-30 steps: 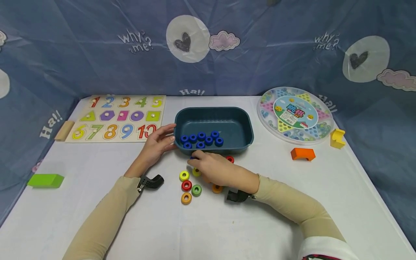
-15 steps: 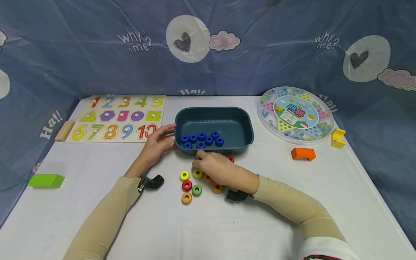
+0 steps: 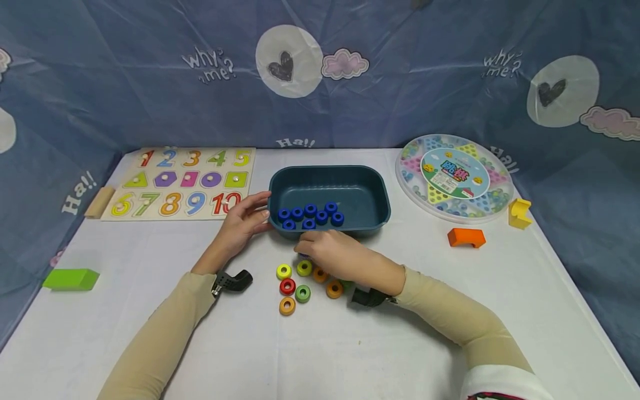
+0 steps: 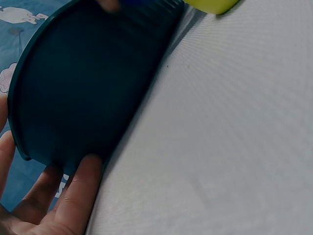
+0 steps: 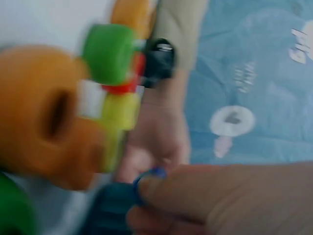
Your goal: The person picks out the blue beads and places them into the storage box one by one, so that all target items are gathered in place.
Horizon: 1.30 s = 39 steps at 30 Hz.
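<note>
In the head view, my left hand [image 3: 244, 215] rests against the left end of a dark teal plastic basin [image 3: 378, 191]. Its fingers [image 4: 80, 196] touch the outside wall in the left wrist view. My right hand [image 3: 332, 253] is just in front of the basin's near wall, pinching a blue ring [image 5: 142, 185] between thumb and finger. Several blue rings [image 3: 321, 216] lie inside the basin toward the left. Before it on the table are loose rings: yellow [image 3: 284, 271], red [image 3: 287, 286], green [image 3: 302, 294] and orange [image 3: 287, 306], some partly under the right hand.
A wooden number puzzle board [image 3: 180, 183] lies left of the basin. On the right stand a round board-game box [image 3: 456, 176], an orange arch block [image 3: 466, 237] and a yellow block [image 3: 520, 213]. A green block [image 3: 71, 279] sits at far left; a patterned blue cloth [image 3: 400, 100] rises behind.
My right hand has shifted slightly right, now covering the red ring near the basin. A green ring by the wrist has come into sight. My left hand stays put.
</note>
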Each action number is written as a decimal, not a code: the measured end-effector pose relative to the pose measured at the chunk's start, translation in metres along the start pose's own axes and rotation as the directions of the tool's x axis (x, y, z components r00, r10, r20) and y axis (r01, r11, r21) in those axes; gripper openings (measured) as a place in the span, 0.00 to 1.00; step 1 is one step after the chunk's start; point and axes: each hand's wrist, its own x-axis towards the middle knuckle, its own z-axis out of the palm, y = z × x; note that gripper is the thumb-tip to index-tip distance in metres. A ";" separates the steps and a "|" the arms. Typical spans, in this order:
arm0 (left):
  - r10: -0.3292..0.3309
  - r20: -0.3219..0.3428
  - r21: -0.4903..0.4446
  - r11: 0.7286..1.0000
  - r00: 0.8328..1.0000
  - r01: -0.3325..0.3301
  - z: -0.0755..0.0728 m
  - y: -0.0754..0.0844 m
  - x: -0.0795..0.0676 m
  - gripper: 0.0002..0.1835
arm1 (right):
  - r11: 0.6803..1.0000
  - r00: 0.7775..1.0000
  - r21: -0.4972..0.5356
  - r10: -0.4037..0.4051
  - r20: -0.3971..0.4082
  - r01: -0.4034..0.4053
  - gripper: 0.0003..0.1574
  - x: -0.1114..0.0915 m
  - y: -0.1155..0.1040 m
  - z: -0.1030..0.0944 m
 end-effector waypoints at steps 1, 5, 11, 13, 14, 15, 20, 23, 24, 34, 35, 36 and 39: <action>0.002 0.001 0.002 1.000 1.000 -0.002 0.000 0.000 0.000 0.27 | 0.999 0.999 0.043 -0.018 -0.038 0.020 0.12 -0.001 0.002 -0.005; 0.015 0.000 0.018 1.000 1.000 -0.015 0.000 0.001 0.001 0.27 | 0.982 0.978 0.178 -0.022 -0.206 0.060 0.15 -0.004 0.019 -0.025; 0.029 0.001 0.004 1.000 1.000 -0.029 -0.002 0.002 0.001 0.27 | 0.971 0.937 0.187 0.200 -0.285 -0.151 0.18 -0.009 0.061 -0.038; 0.026 -0.001 -0.004 1.000 1.000 -0.026 -0.001 0.002 0.000 0.27 | 0.958 0.928 0.169 0.269 -0.257 -0.231 0.18 -0.009 0.075 -0.035; 0.024 -0.002 -0.005 1.000 1.000 -0.024 -0.001 0.002 0.000 0.27 | 0.951 0.925 0.158 0.297 -0.237 -0.265 0.17 -0.009 0.080 -0.033; 0.023 -0.002 -0.007 1.000 1.000 -0.023 -0.001 0.002 -0.001 0.27 | 0.946 0.924 0.143 0.318 -0.214 -0.293 0.17 -0.009 0.085 -0.031; 0.023 0.000 -0.021 1.000 1.000 -0.023 0.001 0.002 -0.001 0.27 | 0.935 0.927 0.089 0.353 -0.123 -0.344 0.17 -0.011 0.099 -0.024; 0.031 0.002 -0.028 0.999 1.000 -0.030 0.001 0.002 0.000 0.27 | 0.932 0.928 0.095 0.359 -0.095 -0.351 0.17 -0.012 0.104 -0.021; 0.033 0.002 -0.026 0.999 0.999 -0.033 0.001 0.002 0.000 0.27 | 0.930 0.928 0.101 0.362 -0.086 -0.353 0.17 -0.012 0.105 -0.020; 0.033 0.008 -0.039 0.999 0.999 -0.033 0.001 0.003 0.001 0.28 | 0.909 0.918 0.142 0.396 -0.004 -0.391 0.17 -0.012 0.108 -0.018; 0.031 0.007 -0.038 0.999 1.000 -0.030 0.000 0.002 0.001 0.28 | 0.909 0.918 0.143 0.397 0.001 -0.393 0.18 -0.012 0.108 -0.017; 0.029 0.006 -0.038 0.999 1.000 -0.028 0.000 0.002 0.000 0.28 | 0.909 0.918 0.141 0.396 0.006 -0.393 0.18 -0.012 0.108 -0.017; 0.021 0.005 -0.037 0.999 1.000 -0.021 0.000 0.002 0.000 0.28 | 0.910 0.920 0.141 0.391 0.019 -0.390 0.21 -0.012 0.108 -0.017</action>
